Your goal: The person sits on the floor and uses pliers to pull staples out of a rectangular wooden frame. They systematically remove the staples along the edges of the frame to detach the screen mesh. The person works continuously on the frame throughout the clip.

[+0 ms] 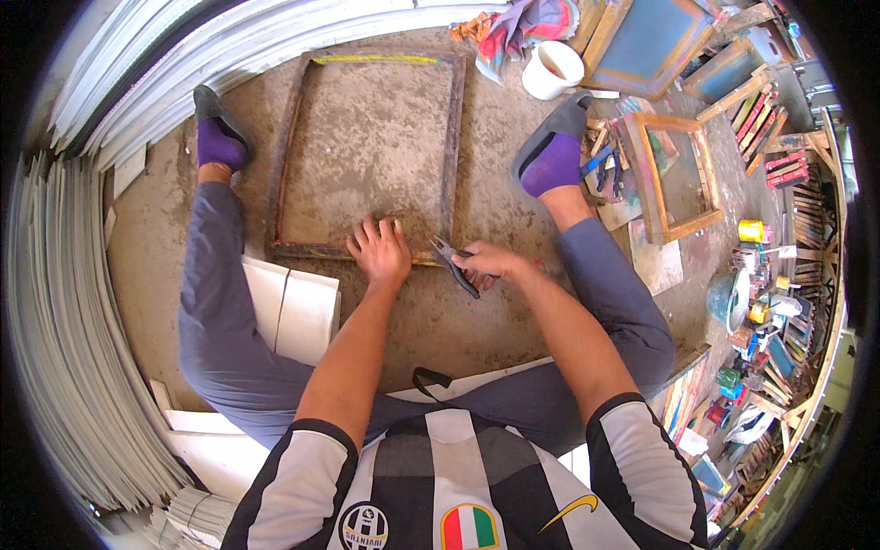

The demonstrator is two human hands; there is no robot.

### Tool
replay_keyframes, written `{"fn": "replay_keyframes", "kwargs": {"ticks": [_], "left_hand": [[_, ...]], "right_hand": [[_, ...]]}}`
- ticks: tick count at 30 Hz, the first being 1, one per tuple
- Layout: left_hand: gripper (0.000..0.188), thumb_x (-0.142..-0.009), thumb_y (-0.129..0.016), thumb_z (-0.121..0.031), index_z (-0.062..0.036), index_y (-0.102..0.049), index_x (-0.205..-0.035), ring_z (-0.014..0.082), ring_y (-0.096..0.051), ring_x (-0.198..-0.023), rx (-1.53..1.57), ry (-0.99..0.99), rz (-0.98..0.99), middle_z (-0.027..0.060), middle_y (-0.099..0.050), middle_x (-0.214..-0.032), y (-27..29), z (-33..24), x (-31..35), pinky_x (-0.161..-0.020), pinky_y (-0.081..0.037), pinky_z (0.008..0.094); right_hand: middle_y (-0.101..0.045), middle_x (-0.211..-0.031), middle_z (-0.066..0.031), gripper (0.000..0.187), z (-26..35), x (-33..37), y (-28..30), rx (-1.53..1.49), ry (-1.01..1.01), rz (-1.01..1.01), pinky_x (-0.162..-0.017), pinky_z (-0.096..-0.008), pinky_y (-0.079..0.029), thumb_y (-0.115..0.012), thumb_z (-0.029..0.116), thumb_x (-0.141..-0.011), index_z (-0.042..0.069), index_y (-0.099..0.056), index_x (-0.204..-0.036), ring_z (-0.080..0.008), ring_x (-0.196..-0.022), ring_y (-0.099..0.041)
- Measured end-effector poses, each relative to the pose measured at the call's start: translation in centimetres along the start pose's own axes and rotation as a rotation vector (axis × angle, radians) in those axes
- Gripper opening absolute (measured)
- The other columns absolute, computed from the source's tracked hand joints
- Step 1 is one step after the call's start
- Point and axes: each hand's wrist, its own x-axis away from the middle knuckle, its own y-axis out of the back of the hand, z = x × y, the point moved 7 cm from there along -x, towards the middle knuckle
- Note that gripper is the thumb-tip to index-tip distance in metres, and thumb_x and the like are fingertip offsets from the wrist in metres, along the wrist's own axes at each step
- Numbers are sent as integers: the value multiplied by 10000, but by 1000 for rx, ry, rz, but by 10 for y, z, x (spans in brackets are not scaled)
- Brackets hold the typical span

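A dark, worn wooden frame (453, 137) lies flat on the floor between my outstretched legs, bare floor showing through its middle. Across its near bar rests my left hand (381, 252), fingers spread and pointing away from me. Close to the frame's near right corner, my right hand (486, 265) is wrapped round the handles of a pair of pliers (451, 257). The metal jaws of the pliers point up and left, at the near bar. Whether they grip anything there is too small to tell.
Stacked white sheets (87, 339) line the left side. White boards (307, 307) lie by my left leg. Beyond my right foot stand a white bucket (553, 71) and a blue-meshed frame (649, 46). Another wooden frame (653, 183) and paint containers (750, 231) sit to the right.
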Motion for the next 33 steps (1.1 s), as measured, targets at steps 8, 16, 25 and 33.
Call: {"fn": "replay_keyframes", "kwargs": {"ticks": [8,16,25,33], "left_hand": [[293,-1019,-489,-326,-104,-596,-1179,374,-408,-1333,2,37,110,177,-491,-1391,-2,-2,-1,-1092,-270,600],[279,-1008,-508,-313,-104,-601,-1167,381,-424,-1308,-15,30,109,197,-489,-1378,-1,-3,-1,-1078,-280,606],[275,-994,-533,-310,-106,-624,-1155,388,-467,-1261,-30,20,71,185,-531,-1332,3,-4,-2,-1050,-312,587],[281,-1008,-500,-330,-107,-615,-1135,375,-420,-1315,-5,47,75,177,-497,-1373,1,-2,-1,-1083,-283,596]], "right_hand": [[-665,-992,-150,540,-8,-19,23,79,-66,4,-662,-501,-585,-612,523,-947,36,-620,-1181,-279,-827,-677],[-667,-787,-72,424,15,-15,21,37,-54,59,-531,-364,-548,-597,461,-986,48,-673,-1041,-159,-648,-645],[-672,-683,-104,437,2,-16,10,-119,105,-143,-423,-352,-474,-613,409,-983,7,-636,-814,-194,-506,-629],[-643,-606,-129,473,14,-2,-13,-234,42,-267,-381,-375,-465,-596,434,-993,-1,-582,-809,-221,-462,-630]]}}
